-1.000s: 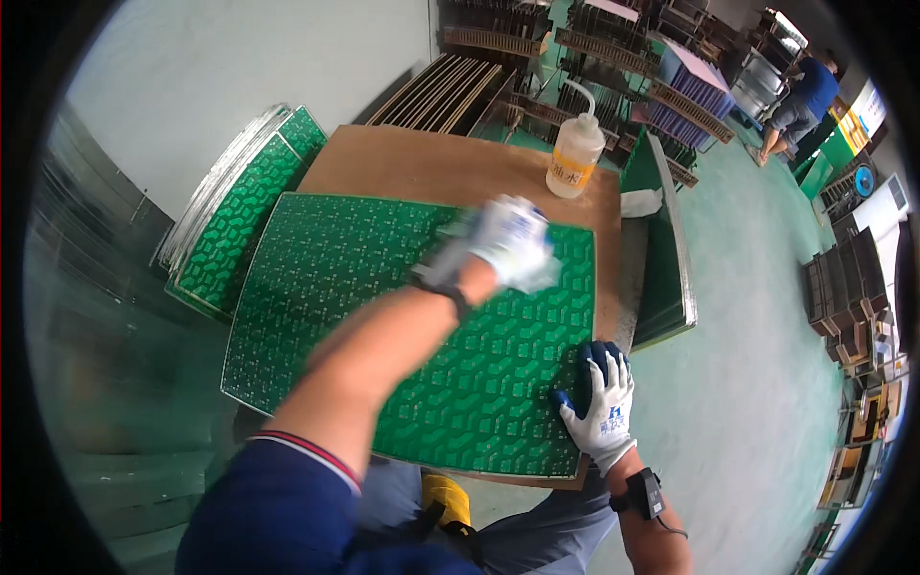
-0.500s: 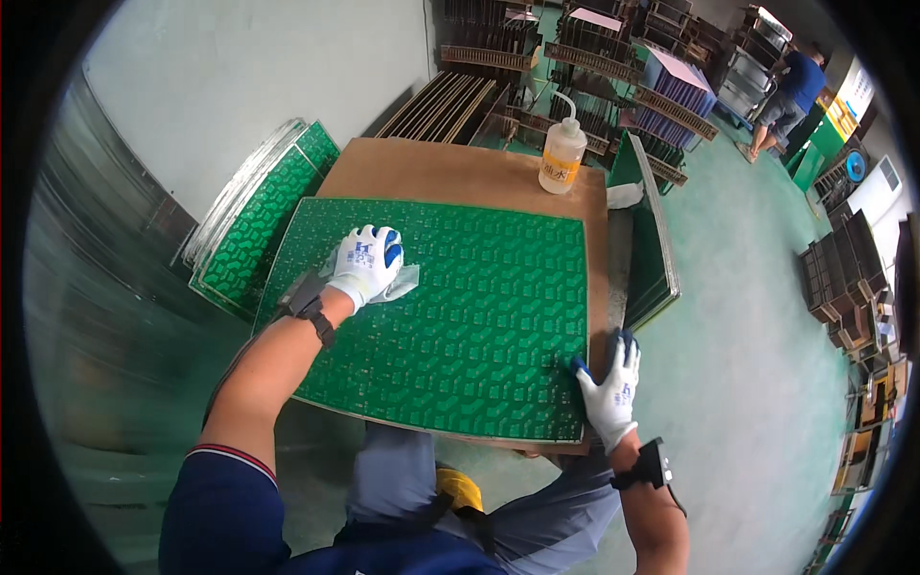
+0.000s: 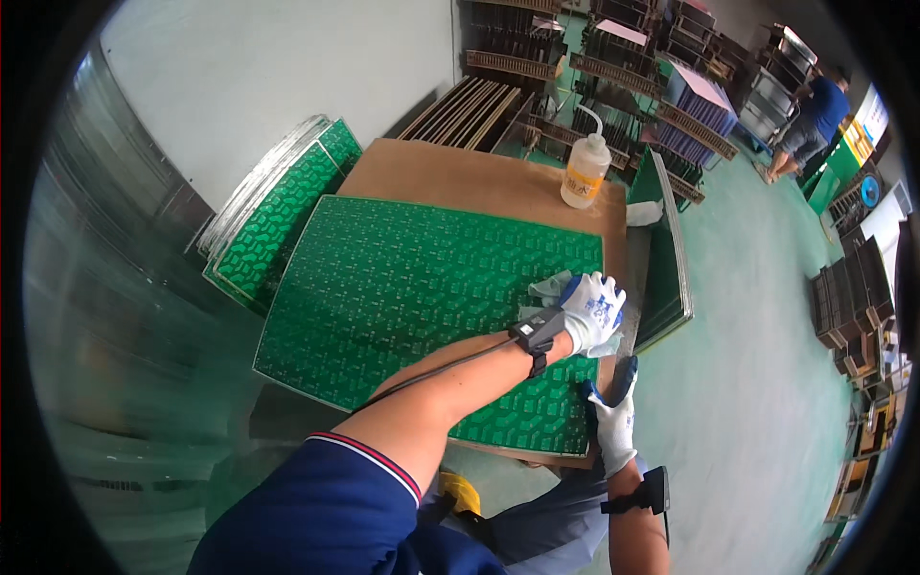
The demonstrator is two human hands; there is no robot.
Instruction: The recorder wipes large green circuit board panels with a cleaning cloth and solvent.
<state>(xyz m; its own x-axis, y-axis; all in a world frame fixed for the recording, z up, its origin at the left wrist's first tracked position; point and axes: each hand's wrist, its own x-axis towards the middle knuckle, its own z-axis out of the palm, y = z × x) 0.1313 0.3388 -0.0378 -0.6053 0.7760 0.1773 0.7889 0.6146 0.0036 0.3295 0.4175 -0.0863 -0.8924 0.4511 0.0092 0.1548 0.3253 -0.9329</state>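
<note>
A large green circuit-board panel [image 3: 412, 278] lies flat on a brown board [image 3: 479, 177] in front of me. My left hand [image 3: 594, 309], in a white and blue work glove, reaches across to the panel's right edge. It presses a thin pale cloth [image 3: 550, 287] onto the surface, and the cloth sticks out on both sides of the glove. Beside the lower right edge is my right hand [image 3: 616, 422], gloved too. Its thumb and fingers are spread, with the thumb at the panel's edge and the fingers pointing away from me.
Several green panels [image 3: 278, 211] lean at the left by the wall. More panels [image 3: 661, 259] stand upright at the right, near a white cloth [image 3: 644, 213]. A squeeze bottle [image 3: 586, 172] stands on the brown board's far end. Loaded racks [image 3: 613, 72] and a person [image 3: 815, 115] are farther back.
My left hand has swept the cloth from the panel's left part across to its right edge. The right hand stays by the lower right edge, and the view has shifted slightly.
</note>
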